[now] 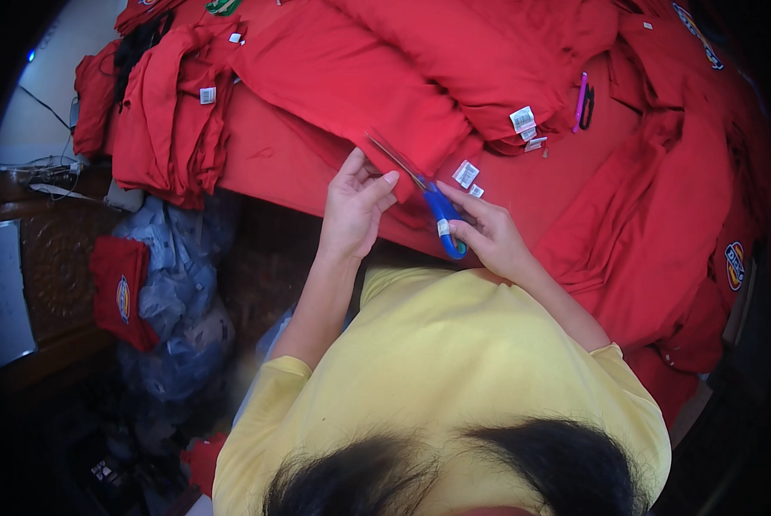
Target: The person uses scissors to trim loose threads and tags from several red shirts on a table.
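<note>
My right hand (pixel 490 230) is closed around the blue handle of a pair of scissors (pixel 440 208). Their thin metal blades point up and left, over the hem of a red garment (pixel 360 82) spread on the table. At that hem, my left hand (pixel 357 202) has its fingers curled, and the edge of the red cloth appears pinched between thumb and fingers. The blade tips lie just beyond my left fingertips. White barcode tags (pixel 465 174) stick out from the cloth right of the scissors. Whether any thread lies between the blades is too small to tell.
Folded red garments (pixel 166 112) are stacked at the table's left end. More red garments (pixel 639 249) are heaped along the right. A pink pen-like item (pixel 581 99) and a black tool (pixel 588 107) lie at the upper right. Plastic bags (pixel 175 301) hang or stand at left.
</note>
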